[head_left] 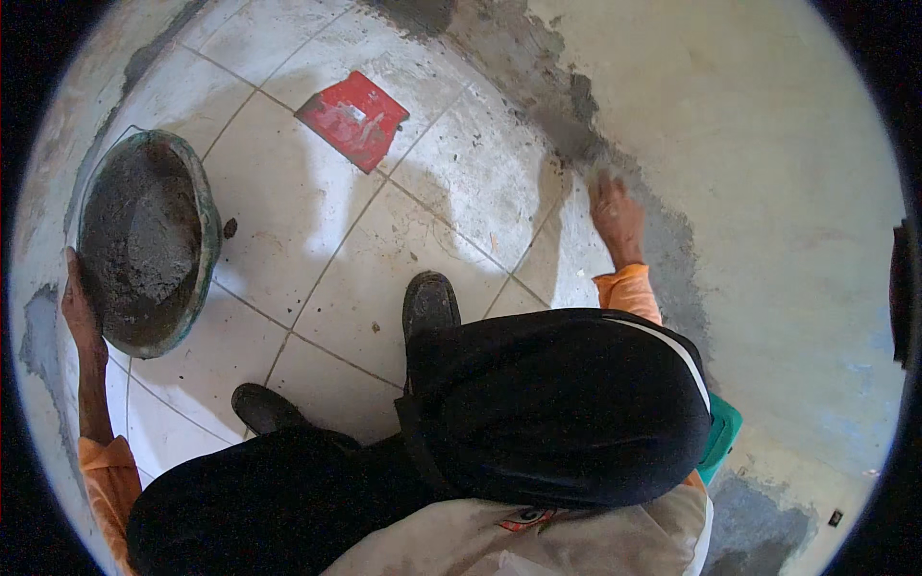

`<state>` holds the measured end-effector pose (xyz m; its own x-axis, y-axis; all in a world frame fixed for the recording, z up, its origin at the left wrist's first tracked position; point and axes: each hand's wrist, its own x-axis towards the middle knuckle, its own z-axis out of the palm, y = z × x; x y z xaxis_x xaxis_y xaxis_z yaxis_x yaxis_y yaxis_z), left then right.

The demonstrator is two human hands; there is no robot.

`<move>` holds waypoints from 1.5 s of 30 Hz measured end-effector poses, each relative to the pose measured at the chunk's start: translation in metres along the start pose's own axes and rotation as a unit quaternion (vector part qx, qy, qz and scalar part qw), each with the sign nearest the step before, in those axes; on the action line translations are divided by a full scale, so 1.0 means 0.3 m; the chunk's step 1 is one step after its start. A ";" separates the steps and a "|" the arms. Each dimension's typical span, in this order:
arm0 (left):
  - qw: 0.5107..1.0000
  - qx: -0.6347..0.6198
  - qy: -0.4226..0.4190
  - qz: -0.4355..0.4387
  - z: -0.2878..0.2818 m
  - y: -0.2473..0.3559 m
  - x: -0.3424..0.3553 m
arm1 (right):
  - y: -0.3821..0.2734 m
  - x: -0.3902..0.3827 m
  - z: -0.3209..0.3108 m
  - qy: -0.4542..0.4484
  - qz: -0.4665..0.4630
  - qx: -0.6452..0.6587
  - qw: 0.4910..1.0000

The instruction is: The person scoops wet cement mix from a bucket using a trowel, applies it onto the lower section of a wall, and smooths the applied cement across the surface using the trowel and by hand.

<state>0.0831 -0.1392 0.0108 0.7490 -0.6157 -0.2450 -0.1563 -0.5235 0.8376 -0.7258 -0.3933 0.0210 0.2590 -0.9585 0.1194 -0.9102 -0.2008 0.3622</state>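
At the left, a round bucket (206, 226) with a thin wire handle holds wet grey mortar (144, 240). My left hand (79, 302) grips its near-left side, with the fingers partly hidden. My right hand (618, 219) is closed at the foot of the right wall. From it a trowel (565, 134) reaches up and left against the strip of grey mortar; motion smears its blade and the handle lies inside the fingers. On the floor between the hands, farther off, rests a flat red plastic piece (353, 120) with mortar smears.
White floor tiles (336, 278) carry crumbs and dried smears. Fresh grey mortar (672, 250) runs along the base of the pale wall (778, 211). My two dark shoes (430, 302) stand on the tiles. A green plastic object (722, 437) shows behind my right knee.
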 end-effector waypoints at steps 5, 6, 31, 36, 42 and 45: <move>1.000 0.013 0.000 0.006 -0.009 -0.002 0.002 | -0.106 -0.173 0.137 0.014 -0.025 0.049 0.998; 1.000 0.021 0.012 0.000 -0.008 -0.004 -0.017 | -0.133 -0.189 0.139 -0.017 -0.028 0.072 0.997; 0.999 -0.030 0.015 -0.011 0.033 0.083 -0.072 | -0.503 -0.278 0.220 -0.062 0.098 0.294 0.949; 0.999 -0.040 0.019 -0.007 0.075 0.116 -0.086 | -0.576 -0.028 0.106 -0.047 0.113 0.321 0.939; 0.999 -0.016 0.029 0.018 0.036 0.123 -0.099 | -0.637 0.033 0.114 -0.021 -0.027 0.377 0.926; 0.999 -0.027 0.008 0.021 0.051 0.117 -0.085 | -0.668 0.090 0.160 -0.007 0.071 0.380 0.922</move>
<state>0.0486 -0.1509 0.0390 0.7523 -0.6273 -0.2015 -0.1536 -0.4644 0.8722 -0.5518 -0.3885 -0.0928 0.1204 -0.9875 0.1019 -0.8997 -0.1520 -0.4093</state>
